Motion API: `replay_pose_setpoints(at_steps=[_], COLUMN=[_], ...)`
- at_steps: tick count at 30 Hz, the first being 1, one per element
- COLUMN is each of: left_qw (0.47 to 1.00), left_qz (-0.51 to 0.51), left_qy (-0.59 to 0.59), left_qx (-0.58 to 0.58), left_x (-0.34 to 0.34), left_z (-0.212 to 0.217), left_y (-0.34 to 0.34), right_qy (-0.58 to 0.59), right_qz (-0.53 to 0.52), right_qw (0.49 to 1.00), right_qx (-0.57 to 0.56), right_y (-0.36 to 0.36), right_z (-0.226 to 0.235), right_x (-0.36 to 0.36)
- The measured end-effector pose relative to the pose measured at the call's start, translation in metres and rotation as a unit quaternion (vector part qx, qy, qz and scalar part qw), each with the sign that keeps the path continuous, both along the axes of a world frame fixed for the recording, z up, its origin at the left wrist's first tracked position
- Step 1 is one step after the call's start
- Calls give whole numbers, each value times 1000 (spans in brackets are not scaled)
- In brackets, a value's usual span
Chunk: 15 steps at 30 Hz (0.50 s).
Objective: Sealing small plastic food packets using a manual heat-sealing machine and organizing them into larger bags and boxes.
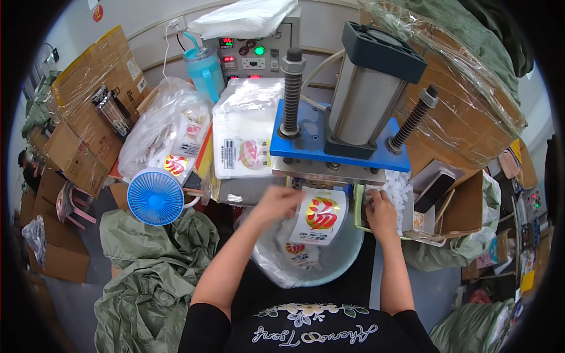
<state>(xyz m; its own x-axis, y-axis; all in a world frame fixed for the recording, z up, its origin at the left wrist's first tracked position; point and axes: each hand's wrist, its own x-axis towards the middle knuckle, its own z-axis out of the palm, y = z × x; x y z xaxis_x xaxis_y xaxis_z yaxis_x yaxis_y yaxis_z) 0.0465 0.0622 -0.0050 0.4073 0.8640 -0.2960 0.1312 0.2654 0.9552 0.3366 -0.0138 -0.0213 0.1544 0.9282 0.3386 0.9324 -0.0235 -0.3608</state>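
Observation:
My left hand (276,205), smeared by motion, pinches the edge of a white printed plastic pouch (319,216) with a red and yellow design. The pouch hangs below the front of a press (338,167) with a blue plate. Beneath it a light-blue basin (347,259), partly lined with clear plastic, has another printed pouch (301,254) in it. To the right my right hand (381,215) reaches into a green basket (358,207) of small white plastic pieces (398,194). Its fingers are curled down among them, and their tips are hidden.
Left of the press lies a stack of flat pouches (244,126). A blue fan (155,197) and a bag of pouches (168,126) are farther left. A phone (434,191) leans in a cardboard box (471,206) at right. Behind stand a turquoise tumbler (205,73) and a control box (253,53).

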Motion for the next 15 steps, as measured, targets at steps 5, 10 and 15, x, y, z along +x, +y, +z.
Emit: replay_pose_setpoints(at_steps=[5,10,15], left_qw=[854,638,669], left_qz=[282,145,82], left_qy=[256,512,505], left_qx=[355,557,538], left_x=[-27,-47,-45], left_z=[16,-38,-34], left_y=[90,122,89], right_qy=[92,159,290], right_qz=[0,-12,-53], right_qw=[992,976,944], right_qx=[84,151,149], right_y=[-3,-7,-3], right_z=[1,-6,-13], right_x=[-17,-15,-14])
